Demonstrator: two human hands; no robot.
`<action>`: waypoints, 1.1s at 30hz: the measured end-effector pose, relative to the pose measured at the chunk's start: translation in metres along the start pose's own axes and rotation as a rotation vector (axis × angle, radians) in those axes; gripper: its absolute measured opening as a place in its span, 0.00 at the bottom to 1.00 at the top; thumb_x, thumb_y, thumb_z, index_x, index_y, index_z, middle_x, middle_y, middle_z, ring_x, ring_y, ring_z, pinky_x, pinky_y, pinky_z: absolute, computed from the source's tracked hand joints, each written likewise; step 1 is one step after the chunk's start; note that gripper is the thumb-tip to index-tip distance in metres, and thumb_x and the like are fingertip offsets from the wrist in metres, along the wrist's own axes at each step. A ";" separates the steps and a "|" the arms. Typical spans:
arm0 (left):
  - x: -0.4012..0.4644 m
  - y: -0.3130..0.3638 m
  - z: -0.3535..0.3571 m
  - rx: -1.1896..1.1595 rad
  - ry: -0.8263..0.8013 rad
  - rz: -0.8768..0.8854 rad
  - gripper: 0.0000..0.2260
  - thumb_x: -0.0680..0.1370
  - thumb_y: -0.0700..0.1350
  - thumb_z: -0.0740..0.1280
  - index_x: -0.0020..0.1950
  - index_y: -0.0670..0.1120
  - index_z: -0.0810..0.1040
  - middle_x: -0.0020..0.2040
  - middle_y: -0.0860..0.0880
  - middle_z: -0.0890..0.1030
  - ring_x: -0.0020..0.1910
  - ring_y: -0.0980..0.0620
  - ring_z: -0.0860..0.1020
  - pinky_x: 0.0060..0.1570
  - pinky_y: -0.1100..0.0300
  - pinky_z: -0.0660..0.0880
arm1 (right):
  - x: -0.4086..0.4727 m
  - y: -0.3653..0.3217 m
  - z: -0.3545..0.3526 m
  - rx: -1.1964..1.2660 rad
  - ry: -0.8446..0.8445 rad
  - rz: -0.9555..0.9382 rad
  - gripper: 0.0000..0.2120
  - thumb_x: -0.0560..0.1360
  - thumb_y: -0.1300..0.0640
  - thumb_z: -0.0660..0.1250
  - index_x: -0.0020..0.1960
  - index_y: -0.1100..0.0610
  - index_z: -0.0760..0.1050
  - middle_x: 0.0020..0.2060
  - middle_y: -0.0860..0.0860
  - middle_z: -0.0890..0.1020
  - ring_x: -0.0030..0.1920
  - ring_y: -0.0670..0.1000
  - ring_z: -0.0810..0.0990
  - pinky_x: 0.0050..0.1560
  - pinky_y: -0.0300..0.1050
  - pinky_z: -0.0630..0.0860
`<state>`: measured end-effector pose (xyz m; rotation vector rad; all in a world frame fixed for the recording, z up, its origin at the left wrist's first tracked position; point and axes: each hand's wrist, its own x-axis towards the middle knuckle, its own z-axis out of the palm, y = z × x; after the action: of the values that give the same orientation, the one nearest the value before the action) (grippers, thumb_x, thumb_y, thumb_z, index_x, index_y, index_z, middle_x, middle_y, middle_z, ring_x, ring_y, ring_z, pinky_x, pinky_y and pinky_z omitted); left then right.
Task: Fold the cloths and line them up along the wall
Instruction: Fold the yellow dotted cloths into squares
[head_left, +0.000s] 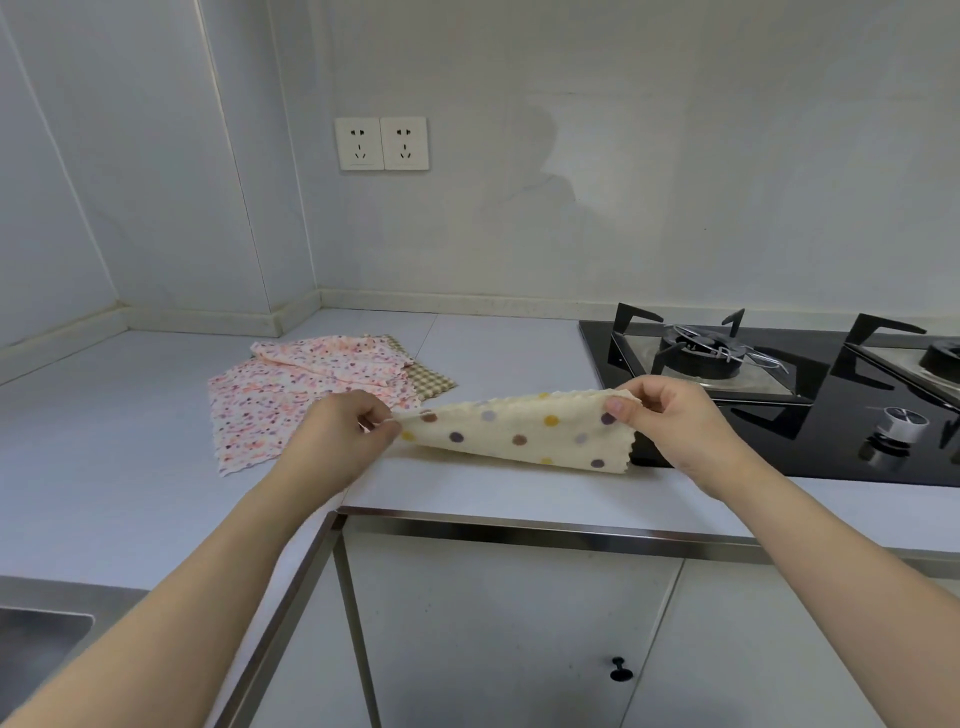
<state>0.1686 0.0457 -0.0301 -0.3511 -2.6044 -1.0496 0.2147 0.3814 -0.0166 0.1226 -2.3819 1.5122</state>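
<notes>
A: What is the cream dotted cloth (519, 431) like?

B: Soft and fleecy, with zigzag-cut edges and round dots in purple, brown and yellow. It hangs in a shallow sag just above the front of the pale countertop (130, 415), its right end reaching over the corner of the glossy black glass hob (779, 415).

A: And the hands?

B: The left hand (343, 431) pinches the cloth's left corner between thumb and curled fingers. The right hand (670, 421) pinches the upper right corner, thumb on the near face, fingers bent behind it.

A: Is it one layer or doubled?

B: I can't tell; only the near face shows.

A: The others?

B: A pink speckled cloth (260, 415) lies flat and thin on the counter to the left, its near corner hidden by the left hand. A second pink cloth (332, 364) sits rumpled on top of it. Under both, a tan checked cloth (431, 384) shows only as a strip and a corner. All three lie out from the wall.

A: Anything cut off?

B: The hob's right burner runs off the edge, and a steel sink (36, 644) shows only a corner at lower left.
</notes>
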 end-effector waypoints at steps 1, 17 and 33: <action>0.001 0.003 -0.004 -0.045 0.014 -0.025 0.05 0.75 0.44 0.71 0.39 0.48 0.80 0.42 0.54 0.81 0.39 0.56 0.77 0.36 0.62 0.71 | 0.001 -0.003 0.000 0.009 -0.001 -0.003 0.07 0.75 0.56 0.70 0.39 0.55 0.81 0.37 0.46 0.85 0.38 0.42 0.79 0.52 0.45 0.72; 0.007 0.028 -0.035 -0.576 -0.202 -0.293 0.07 0.74 0.35 0.71 0.52 0.38 0.80 0.47 0.40 0.83 0.46 0.42 0.83 0.35 0.63 0.80 | 0.001 -0.016 -0.009 0.040 0.028 0.005 0.10 0.81 0.56 0.61 0.45 0.56 0.79 0.39 0.53 0.82 0.40 0.51 0.77 0.49 0.49 0.72; 0.012 0.024 -0.019 -0.663 -0.258 -0.441 0.06 0.75 0.34 0.69 0.42 0.42 0.75 0.39 0.43 0.81 0.36 0.48 0.80 0.31 0.60 0.79 | 0.021 0.004 -0.008 -0.061 -0.030 0.071 0.07 0.81 0.57 0.61 0.47 0.59 0.75 0.34 0.50 0.81 0.34 0.52 0.78 0.37 0.48 0.77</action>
<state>0.1693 0.0510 0.0026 -0.0444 -2.5295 -2.1531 0.1962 0.3926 -0.0103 0.0479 -2.4778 1.4772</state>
